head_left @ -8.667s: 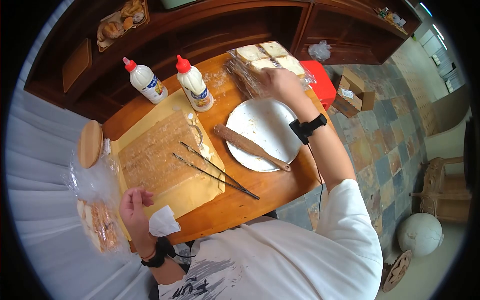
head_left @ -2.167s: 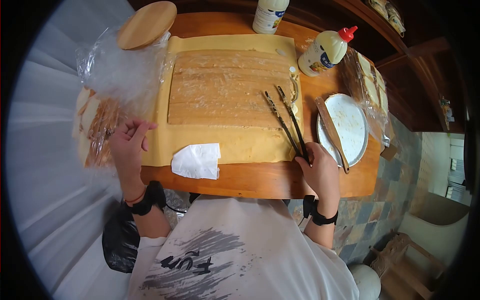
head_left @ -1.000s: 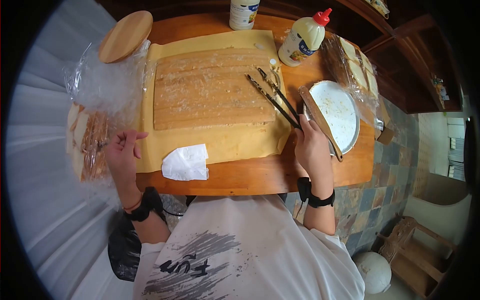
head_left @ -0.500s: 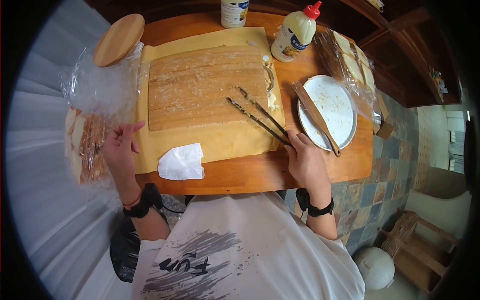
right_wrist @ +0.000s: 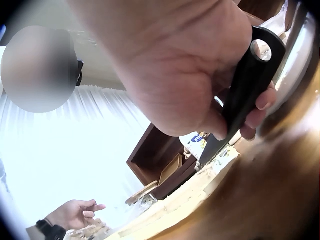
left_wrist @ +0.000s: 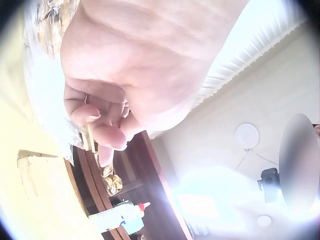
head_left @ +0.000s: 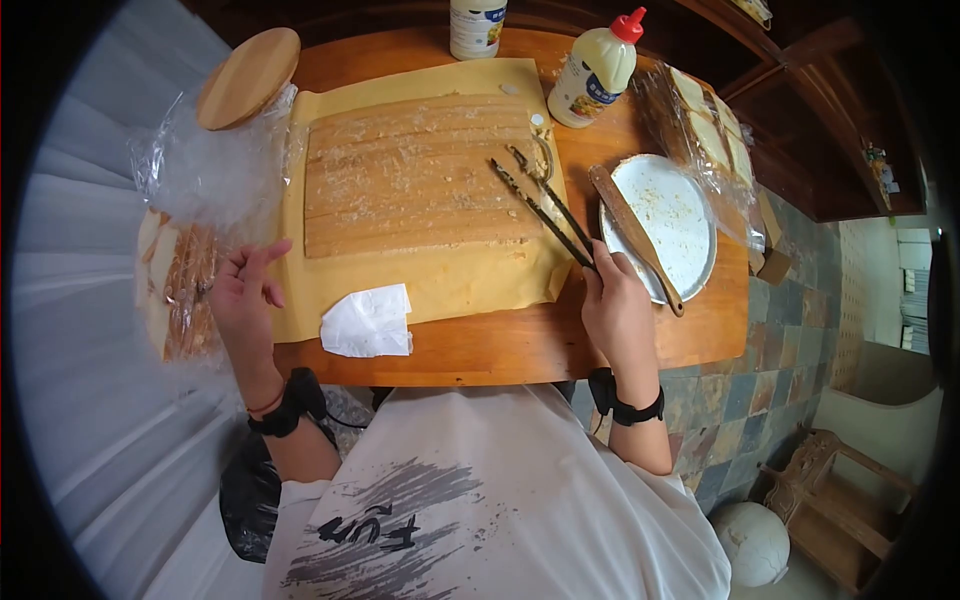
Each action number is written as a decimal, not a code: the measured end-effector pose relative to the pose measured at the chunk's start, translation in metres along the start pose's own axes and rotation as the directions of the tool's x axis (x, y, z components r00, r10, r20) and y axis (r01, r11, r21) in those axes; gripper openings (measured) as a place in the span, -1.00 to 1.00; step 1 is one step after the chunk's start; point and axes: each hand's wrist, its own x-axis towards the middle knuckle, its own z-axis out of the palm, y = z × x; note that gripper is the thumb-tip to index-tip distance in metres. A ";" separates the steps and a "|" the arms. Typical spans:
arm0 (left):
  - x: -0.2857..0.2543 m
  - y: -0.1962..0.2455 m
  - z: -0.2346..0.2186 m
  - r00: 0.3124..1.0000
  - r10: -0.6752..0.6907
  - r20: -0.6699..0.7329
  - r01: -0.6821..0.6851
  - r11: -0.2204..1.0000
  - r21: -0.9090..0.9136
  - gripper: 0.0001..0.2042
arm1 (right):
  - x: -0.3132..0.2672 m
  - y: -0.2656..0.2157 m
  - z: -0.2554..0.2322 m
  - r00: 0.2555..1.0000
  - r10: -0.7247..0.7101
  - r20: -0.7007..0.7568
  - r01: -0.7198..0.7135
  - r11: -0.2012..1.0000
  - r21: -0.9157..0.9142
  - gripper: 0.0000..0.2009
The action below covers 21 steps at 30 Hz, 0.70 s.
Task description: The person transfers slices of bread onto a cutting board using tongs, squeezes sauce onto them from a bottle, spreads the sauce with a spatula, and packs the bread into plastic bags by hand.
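Note:
In the head view, the right hand (head_left: 616,308) grips black tongs (head_left: 552,214) near their rear end, and the tong tips hang over the right part of a crumb-strewn wooden board (head_left: 410,180). The right wrist view shows fingers and thumb round the black handle (right_wrist: 250,80). The board lies on yellow paper (head_left: 420,285). At the paper's left edge the left hand (head_left: 246,296) is held with loosely curled fingers and nothing in them; the left wrist view shows the same hand (left_wrist: 130,75). A crumpled white tissue (head_left: 368,321) lies on the paper's near edge.
Right of the tongs, a wooden spatula (head_left: 637,240) lies across a white plate (head_left: 672,210). Behind stand a red-capped bottle (head_left: 592,76) and another bottle (head_left: 477,28). Wrapped bread sits at the far right (head_left: 708,135) and left (head_left: 180,285). A round wooden board (head_left: 248,78) is back left.
Earlier the right hand was at the bread at the back right, with the tongs lying on the paper; now it holds them. Over the last half second the tong tips have moved right and farther back.

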 end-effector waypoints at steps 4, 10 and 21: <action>0.002 -0.002 -0.004 0.999 0.040 0.018 -0.039 0.996 -0.079 -0.88 | -0.004 -0.003 -0.001 0.993 -0.105 0.061 0.101 0.992 0.072 -0.69; 0.004 -0.008 -0.003 0.997 0.061 0.047 -0.059 0.997 -0.040 -0.88 | -0.013 -0.013 -0.005 0.977 -0.136 0.167 0.122 0.988 0.089 -0.66; 0.001 -0.017 -0.013 0.994 0.068 0.083 -0.066 0.998 -0.023 -0.82 | -0.014 0.007 -0.017 0.999 -0.008 0.036 0.004 0.995 0.104 -0.67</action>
